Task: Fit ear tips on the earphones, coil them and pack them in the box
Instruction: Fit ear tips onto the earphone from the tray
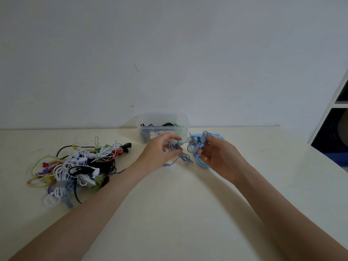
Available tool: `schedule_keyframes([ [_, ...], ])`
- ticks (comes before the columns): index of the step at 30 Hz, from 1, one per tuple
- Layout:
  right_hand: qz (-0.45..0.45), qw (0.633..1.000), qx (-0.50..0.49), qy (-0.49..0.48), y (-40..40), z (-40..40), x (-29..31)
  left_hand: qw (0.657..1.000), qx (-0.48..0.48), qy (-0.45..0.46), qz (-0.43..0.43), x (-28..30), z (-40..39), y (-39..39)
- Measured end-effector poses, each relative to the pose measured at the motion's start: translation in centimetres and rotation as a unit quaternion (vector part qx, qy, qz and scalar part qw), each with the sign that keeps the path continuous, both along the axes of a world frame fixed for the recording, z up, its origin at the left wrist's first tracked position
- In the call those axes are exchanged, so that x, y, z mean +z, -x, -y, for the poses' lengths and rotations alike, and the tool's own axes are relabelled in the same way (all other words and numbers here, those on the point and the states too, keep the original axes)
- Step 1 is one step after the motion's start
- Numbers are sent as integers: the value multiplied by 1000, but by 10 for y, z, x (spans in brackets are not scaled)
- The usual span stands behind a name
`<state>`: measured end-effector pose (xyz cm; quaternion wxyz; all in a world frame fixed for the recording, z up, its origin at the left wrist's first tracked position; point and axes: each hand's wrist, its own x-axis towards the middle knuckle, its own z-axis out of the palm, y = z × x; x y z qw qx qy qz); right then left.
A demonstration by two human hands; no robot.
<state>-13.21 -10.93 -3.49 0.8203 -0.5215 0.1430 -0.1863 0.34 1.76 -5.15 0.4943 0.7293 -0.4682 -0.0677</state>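
- Above the cream desk: left hand pinches one earbud of the blue-grey earphones; right hand grips their bunched cord.
- Behind: clear box, holding cords.
- Left: tangled earphone pile.

1. Too small and blurred to tell: any ear tips on the blue earphones.
2. Partly hidden behind the left hand: front of the clear box.
3. Cut off by the right edge: shelf.
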Motion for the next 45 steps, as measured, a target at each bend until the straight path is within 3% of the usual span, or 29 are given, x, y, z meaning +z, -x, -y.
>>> schedule_keyframes([
  [7,-44,997,33,49,4,0,5,990,-51,59,-118,8,-4,1],
  [12,-37,998,12,47,5,2,3,949,-63,137,-276,17,-5,3],
  [18,27,999,8,-21,4,5,8,983,-82,-7,-166,12,-7,7],
  [23,19,991,-21,-130,-6,8,16,987,-111,0,-117,17,-8,5],
  [28,0,983,-39,-177,-12,11,18,991,-49,54,-108,22,-10,3],
  [37,-51,997,53,-39,-4,0,26,975,26,82,-205,32,-16,-7],
  [41,-68,995,72,-12,-1,-5,20,983,36,67,-169,34,-18,-8],
  [45,-108,982,13,152,-8,-12,10,986,-9,93,-136,38,-16,-2],
])
